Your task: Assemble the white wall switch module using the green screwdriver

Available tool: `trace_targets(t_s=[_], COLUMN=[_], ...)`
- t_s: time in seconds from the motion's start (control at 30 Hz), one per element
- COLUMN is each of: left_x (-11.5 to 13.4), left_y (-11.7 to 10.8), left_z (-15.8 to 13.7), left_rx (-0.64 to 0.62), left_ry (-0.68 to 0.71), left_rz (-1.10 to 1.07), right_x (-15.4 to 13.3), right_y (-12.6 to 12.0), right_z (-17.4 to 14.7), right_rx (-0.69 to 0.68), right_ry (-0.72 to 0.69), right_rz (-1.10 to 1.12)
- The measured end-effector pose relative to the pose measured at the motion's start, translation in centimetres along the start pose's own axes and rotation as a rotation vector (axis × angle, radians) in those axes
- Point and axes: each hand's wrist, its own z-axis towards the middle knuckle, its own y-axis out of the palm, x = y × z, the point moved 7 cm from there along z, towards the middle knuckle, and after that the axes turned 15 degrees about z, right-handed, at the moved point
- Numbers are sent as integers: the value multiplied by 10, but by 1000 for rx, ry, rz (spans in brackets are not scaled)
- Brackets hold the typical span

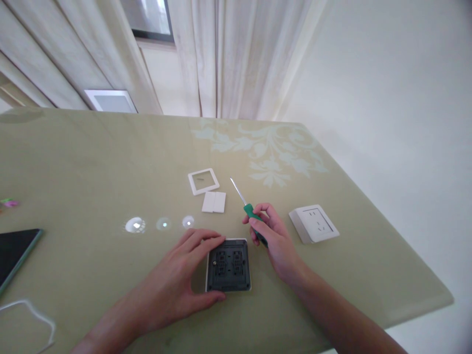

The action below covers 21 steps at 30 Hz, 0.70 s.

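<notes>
Switch base [228, 275] is pinned flat on the worktop [110, 172] by the left hand [179, 268], its far and near edges spanned by fingers and thumb. Light, stiff plastic is suggested, best gripped by the rim. A green-handled screwdriver [248, 210] is grasped by the right hand [275, 238], angled forward, its tip directed away from the base.
</notes>
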Motion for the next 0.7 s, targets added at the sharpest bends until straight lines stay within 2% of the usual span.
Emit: trace_targets(t_s=[0.37,0.7], left_x=[3,-1], left_y=[-2,-1], left_z=[0,-2], left_rx=[46,-3], left_ry=[-17,-47], left_rz=[-59,-96], right_x=[3,2], right_y=[0,-1], right_z=[2,1], right_rx=[-8,-11], right_ry=[11,2], right_rz=[-15,-23])
